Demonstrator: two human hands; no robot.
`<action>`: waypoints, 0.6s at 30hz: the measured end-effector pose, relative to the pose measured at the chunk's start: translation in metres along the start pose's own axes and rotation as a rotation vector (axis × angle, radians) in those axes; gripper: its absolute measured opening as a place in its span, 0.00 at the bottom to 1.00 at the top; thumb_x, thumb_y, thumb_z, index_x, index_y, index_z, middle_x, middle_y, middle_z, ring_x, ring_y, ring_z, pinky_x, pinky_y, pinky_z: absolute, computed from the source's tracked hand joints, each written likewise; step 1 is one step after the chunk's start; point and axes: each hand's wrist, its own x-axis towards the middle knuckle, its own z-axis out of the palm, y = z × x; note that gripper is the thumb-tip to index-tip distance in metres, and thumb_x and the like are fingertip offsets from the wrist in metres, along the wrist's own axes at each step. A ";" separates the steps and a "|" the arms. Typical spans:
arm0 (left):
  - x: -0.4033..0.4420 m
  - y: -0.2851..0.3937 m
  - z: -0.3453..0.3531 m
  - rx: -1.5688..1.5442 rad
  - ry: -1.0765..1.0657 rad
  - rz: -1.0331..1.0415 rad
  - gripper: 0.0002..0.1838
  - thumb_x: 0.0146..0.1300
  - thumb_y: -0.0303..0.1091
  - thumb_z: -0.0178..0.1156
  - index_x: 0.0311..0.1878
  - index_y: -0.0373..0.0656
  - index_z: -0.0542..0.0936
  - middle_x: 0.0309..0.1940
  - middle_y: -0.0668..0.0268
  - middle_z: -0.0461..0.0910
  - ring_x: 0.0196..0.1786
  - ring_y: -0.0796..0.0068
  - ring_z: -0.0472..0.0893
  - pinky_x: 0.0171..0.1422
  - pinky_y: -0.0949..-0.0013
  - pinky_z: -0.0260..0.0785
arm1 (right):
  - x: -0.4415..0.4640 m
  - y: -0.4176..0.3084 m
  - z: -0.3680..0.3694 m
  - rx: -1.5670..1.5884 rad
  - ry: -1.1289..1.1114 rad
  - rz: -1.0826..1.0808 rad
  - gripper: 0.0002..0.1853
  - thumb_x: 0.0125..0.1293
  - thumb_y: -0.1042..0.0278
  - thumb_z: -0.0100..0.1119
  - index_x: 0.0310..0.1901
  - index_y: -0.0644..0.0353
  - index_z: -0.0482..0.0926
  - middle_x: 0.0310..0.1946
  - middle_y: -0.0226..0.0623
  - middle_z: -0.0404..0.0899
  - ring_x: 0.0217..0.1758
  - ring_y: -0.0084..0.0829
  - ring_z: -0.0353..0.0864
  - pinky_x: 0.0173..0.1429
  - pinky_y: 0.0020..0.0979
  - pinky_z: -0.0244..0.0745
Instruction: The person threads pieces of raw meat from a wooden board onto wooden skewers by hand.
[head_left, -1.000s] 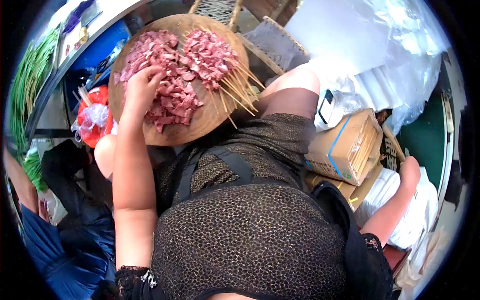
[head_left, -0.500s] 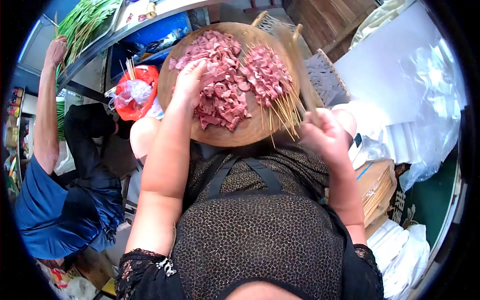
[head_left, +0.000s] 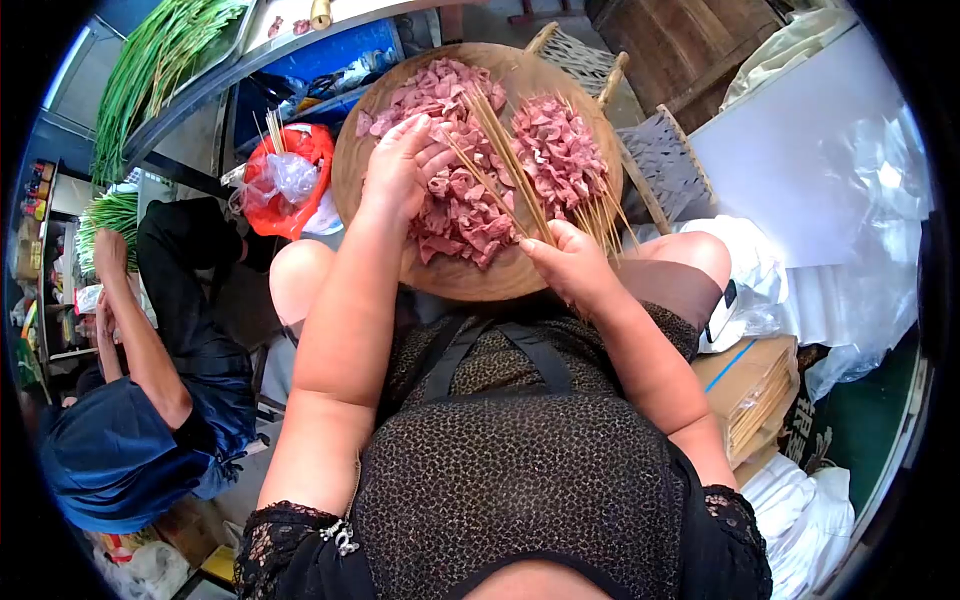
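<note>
Across my lap lies a round wooden board (head_left: 480,283) bearing a large heap of cut raw meat (head_left: 455,205). To its right is a pile of meat on skewers (head_left: 560,150), the bare stick ends pointing toward me. My right hand (head_left: 572,262) grips a bundle of thin wooden sticks (head_left: 515,165) that slants up over the meat, one stick angled away from the rest. My left hand (head_left: 398,170) is at the left edge of the heap, thumb and forefinger pinched together; whatever may be between them is too small to make out.
A red plastic bag (head_left: 290,205) with sticks stands left of the board. Beyond it, a co-worker in blue (head_left: 140,440) sits near green stalks (head_left: 160,75). A woven chair (head_left: 665,165) stands behind the board. Cardboard (head_left: 750,390) and white bags (head_left: 800,510) lie at the right.
My right hand has come from the cardboard at the far right to the board, bringing the bundle of sticks. My left hand stays by the meat. The co-worker's arm has lowered from the upper stalks.
</note>
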 end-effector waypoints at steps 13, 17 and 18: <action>0.006 -0.006 -0.007 -0.013 -0.010 0.036 0.10 0.59 0.20 0.55 0.44 0.36 0.71 0.39 0.57 0.78 0.40 0.67 0.81 0.44 0.68 0.78 | 0.002 0.019 0.008 -0.268 0.022 -0.414 0.14 0.62 0.67 0.57 0.46 0.64 0.74 0.25 0.24 0.73 0.28 0.14 0.69 0.33 0.19 0.67; 0.006 -0.008 -0.007 0.049 0.012 0.074 0.10 0.60 0.23 0.55 0.45 0.38 0.70 0.42 0.58 0.78 0.42 0.70 0.80 0.45 0.70 0.78 | -0.010 0.008 0.004 -0.259 0.062 -0.146 0.14 0.63 0.69 0.55 0.50 0.63 0.74 0.25 0.23 0.72 0.27 0.14 0.68 0.32 0.19 0.67; 0.008 -0.009 -0.008 0.050 0.010 0.073 0.10 0.60 0.23 0.55 0.45 0.38 0.70 0.42 0.58 0.78 0.42 0.70 0.80 0.45 0.70 0.78 | -0.009 0.010 0.003 -0.210 0.064 -0.166 0.14 0.63 0.70 0.54 0.51 0.61 0.74 0.24 0.22 0.71 0.26 0.14 0.68 0.32 0.19 0.66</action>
